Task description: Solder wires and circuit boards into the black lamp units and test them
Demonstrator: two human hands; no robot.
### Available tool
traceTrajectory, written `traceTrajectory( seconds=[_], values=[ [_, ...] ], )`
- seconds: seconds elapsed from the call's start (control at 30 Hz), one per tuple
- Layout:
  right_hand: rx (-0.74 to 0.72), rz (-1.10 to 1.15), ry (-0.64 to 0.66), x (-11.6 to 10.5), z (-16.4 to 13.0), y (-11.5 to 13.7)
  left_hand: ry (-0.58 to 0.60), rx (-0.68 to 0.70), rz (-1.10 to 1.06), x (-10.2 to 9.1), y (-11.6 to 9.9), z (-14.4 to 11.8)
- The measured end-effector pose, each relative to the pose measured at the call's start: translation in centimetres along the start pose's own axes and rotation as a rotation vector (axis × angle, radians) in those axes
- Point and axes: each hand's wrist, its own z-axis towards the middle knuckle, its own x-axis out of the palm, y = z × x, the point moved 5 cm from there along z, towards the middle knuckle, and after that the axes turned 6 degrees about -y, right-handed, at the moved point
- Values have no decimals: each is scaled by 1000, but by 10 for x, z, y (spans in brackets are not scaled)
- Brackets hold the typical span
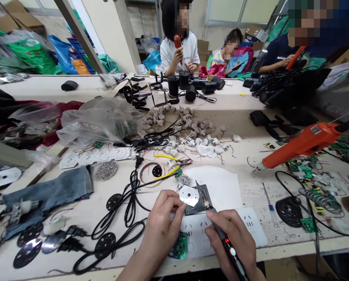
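Observation:
My right hand (235,238) is wrapped round a soldering iron (225,240) with a lit red light on its handle. The iron's tip points up and left, beside a white eight-sided plate (189,195) with small holes. Beneath that plate lies a dark grey pad (214,193). My left hand (164,218) has thumb and fingers pinched together at the plate's lower left; what they grip is hidden. Just below those fingers is a green circuit board (180,246), partly covered by the hand. A white power strip panel (252,224) lies under both hands.
An orange electric screwdriver (301,144) hangs at right. Yellow-handled pliers (167,173), a tape roll (143,175), a dish of screws (105,170) and black power cords (130,199) lie to the left. Small white motors (192,125) are heaped behind. People (178,50) sit across the bench.

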Motion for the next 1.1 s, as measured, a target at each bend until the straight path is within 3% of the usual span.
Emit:
traceTrajectory(
  seconds=[0.17,0.33,1.1],
  values=[
    [-55,-33,138,-13,0,2,-17,-30,-19,4,7,-3],
    [-12,-37,151,-24,0,-1,-13,-8,-17,3,5,-1],
    [34,2,195,-16,-7,-4,-29,79,54,2,2,-2]
  ],
)
